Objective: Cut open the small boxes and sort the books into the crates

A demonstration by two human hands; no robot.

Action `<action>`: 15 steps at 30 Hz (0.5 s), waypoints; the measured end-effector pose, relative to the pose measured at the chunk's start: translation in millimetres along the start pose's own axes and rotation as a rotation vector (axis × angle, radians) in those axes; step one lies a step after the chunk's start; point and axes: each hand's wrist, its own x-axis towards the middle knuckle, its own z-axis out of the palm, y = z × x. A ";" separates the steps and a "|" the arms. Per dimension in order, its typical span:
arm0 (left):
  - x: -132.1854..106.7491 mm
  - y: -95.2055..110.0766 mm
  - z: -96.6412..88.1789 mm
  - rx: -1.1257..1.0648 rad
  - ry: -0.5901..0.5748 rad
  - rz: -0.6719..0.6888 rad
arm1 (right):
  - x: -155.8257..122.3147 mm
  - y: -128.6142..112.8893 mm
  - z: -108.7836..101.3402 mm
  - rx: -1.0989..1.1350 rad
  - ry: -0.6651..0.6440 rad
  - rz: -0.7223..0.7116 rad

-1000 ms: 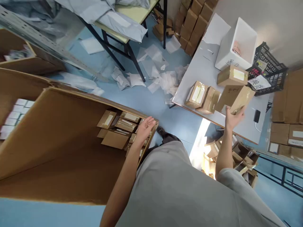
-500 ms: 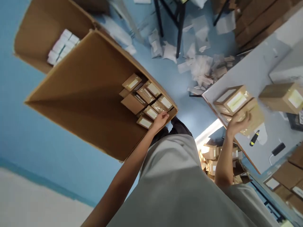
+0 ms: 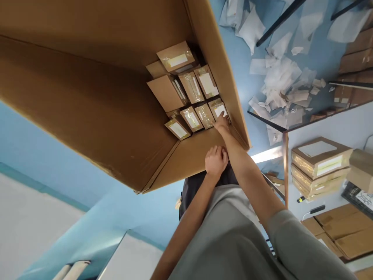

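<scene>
A large cardboard box (image 3: pixel 122 93) stands before me with its mouth towards me. Down inside it, small taped cartons (image 3: pixel 190 118) with white labels are lined up in rows. My right hand (image 3: pixel 222 122) reaches into the big box and touches a labelled small carton (image 3: pixel 216 107) at the corner of the rows; its fingers are spread. At the near rim of the large box, my left hand (image 3: pixel 216 160) is closed, fingers curled over the edge.
On the white table (image 3: pixel 305 134) at right, a stack of small cartons (image 3: pixel 319 167) stands by a black-and-yellow marker (image 3: pixel 301 199). Torn white paper (image 3: pixel 281 79) litters the blue floor. More brown boxes (image 3: pixel 344 225) lie at lower right.
My right hand has left the cartons on the table and moved into the large box. My left hand has drawn back from inside to the rim. The view has shifted closer to the box.
</scene>
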 end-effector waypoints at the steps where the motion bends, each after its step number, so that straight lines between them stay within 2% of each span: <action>1: -1.5 -0.2 0.8 -0.017 0.007 -0.001 | 20.3 -0.9 5.8 -0.002 0.001 0.041; 5: -11.0 -6.6 6.1 -0.072 -0.001 -0.018 | 77.3 4.4 37.6 0.006 -0.013 0.138; 9: -21.8 -13.0 13.8 -0.092 -0.016 -0.038 | 106.7 10.1 70.5 -0.029 0.072 0.199; 12: -26.0 -14.1 18.2 -0.038 0.017 -0.026 | 117.1 12.3 82.9 -0.095 0.069 0.167; 15: -25.3 -12.6 20.0 0.033 0.039 -0.008 | 119.4 14.5 80.8 -0.180 0.057 0.028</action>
